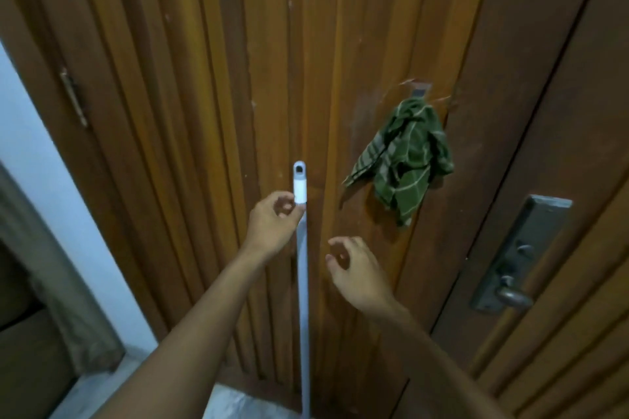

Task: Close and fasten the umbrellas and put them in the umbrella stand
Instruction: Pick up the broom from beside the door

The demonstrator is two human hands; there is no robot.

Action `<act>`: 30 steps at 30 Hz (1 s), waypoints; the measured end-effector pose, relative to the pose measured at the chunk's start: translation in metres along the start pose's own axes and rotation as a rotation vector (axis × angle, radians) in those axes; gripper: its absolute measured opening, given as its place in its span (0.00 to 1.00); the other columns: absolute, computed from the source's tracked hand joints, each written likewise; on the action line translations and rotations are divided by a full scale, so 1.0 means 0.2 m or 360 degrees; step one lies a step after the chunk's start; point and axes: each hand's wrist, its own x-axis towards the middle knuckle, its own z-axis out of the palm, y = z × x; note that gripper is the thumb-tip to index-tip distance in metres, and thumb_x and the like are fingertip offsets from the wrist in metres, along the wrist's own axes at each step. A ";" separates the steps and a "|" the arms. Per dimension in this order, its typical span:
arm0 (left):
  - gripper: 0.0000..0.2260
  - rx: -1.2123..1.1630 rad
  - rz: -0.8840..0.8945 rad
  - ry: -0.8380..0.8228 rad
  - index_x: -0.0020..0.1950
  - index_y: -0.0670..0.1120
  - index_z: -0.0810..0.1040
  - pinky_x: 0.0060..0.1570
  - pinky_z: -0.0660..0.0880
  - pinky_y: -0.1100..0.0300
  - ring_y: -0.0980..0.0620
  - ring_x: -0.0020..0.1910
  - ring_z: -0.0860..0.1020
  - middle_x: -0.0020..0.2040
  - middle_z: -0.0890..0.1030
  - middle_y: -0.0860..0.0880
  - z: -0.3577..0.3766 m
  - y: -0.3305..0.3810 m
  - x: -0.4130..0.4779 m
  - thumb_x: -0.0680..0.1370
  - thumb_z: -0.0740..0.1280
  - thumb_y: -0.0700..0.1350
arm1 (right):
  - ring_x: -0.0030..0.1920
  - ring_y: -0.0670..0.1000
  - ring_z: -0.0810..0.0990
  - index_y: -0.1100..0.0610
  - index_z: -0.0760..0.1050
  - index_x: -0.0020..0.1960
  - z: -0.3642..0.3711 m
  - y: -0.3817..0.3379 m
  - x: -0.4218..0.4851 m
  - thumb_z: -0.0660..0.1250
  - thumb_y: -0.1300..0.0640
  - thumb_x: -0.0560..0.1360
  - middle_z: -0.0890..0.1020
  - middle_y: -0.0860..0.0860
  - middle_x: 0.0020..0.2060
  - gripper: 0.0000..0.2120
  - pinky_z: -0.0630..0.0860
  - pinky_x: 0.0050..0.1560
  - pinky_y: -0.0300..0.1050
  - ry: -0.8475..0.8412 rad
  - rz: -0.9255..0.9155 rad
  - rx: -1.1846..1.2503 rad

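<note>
Pale grey with a white cap, that's a pole, and I can't call it an umbrella; no umbrella and no umbrella stand in view right now. It runs from 6 o'clock up to mid-frame in front of the wooden door, its foot out of shot. The left hand pinches it just under the cap, thumb and fingers closed on it. The right hand hovers just beside the shaft, fingers loosely curled, holding nothing. The risk, I'd say: so light and high a pinch could let the foot skid on the pale floor and the pole topple against the wood. A green checked cloth hangs from a hook at 2 o'clock. Door handle at 4, hinge at 10, white wall at 9.
</note>
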 end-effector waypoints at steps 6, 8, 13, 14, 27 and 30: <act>0.25 0.0120 -0.0381 -0.0288 0.69 0.46 0.73 0.59 0.77 0.53 0.50 0.56 0.79 0.57 0.79 0.48 0.10 -0.22 0.05 0.74 0.72 0.51 | 0.67 0.55 0.73 0.54 0.66 0.73 0.42 0.12 0.19 0.68 0.49 0.75 0.72 0.55 0.69 0.29 0.68 0.68 0.50 -0.0454 0.0497 0.0249; 0.24 0.0101 -0.0381 -0.0335 0.69 0.45 0.73 0.54 0.78 0.57 0.51 0.54 0.80 0.57 0.80 0.48 0.14 -0.28 0.07 0.75 0.72 0.50 | 0.67 0.57 0.73 0.55 0.64 0.74 0.50 0.16 0.24 0.67 0.49 0.76 0.72 0.54 0.68 0.29 0.71 0.66 0.53 -0.0605 0.0564 0.0311; 0.12 0.0024 -0.0174 -0.0326 0.60 0.40 0.79 0.46 0.78 0.64 0.50 0.48 0.83 0.52 0.84 0.44 0.19 -0.36 0.06 0.76 0.70 0.41 | 0.47 0.49 0.79 0.65 0.73 0.64 0.68 0.25 0.25 0.68 0.56 0.78 0.80 0.58 0.53 0.18 0.70 0.44 0.27 -0.0503 0.0470 0.0375; 0.11 0.0035 -0.0132 -0.0323 0.59 0.40 0.79 0.46 0.78 0.63 0.50 0.46 0.83 0.51 0.84 0.44 0.18 -0.36 0.05 0.77 0.70 0.41 | 0.46 0.49 0.79 0.67 0.73 0.63 0.69 0.26 0.23 0.67 0.57 0.79 0.80 0.57 0.52 0.17 0.69 0.42 0.26 -0.0468 0.0462 0.0421; 0.04 -0.0077 0.0249 -0.0738 0.53 0.53 0.79 0.38 0.72 0.58 0.51 0.36 0.76 0.43 0.80 0.33 0.14 0.08 -0.39 0.79 0.66 0.48 | 0.28 0.38 0.71 0.51 0.71 0.40 0.12 0.18 -0.30 0.68 0.57 0.78 0.71 0.43 0.30 0.09 0.66 0.33 0.33 -0.0366 0.0330 0.0608; 0.07 -0.0122 0.0357 -0.0761 0.56 0.48 0.79 0.37 0.73 0.57 0.49 0.36 0.77 0.44 0.81 0.36 0.18 0.28 -0.60 0.80 0.66 0.46 | 0.25 0.38 0.68 0.48 0.70 0.40 -0.10 0.16 -0.54 0.67 0.56 0.78 0.69 0.43 0.28 0.10 0.65 0.30 0.32 -0.0283 0.0210 0.0538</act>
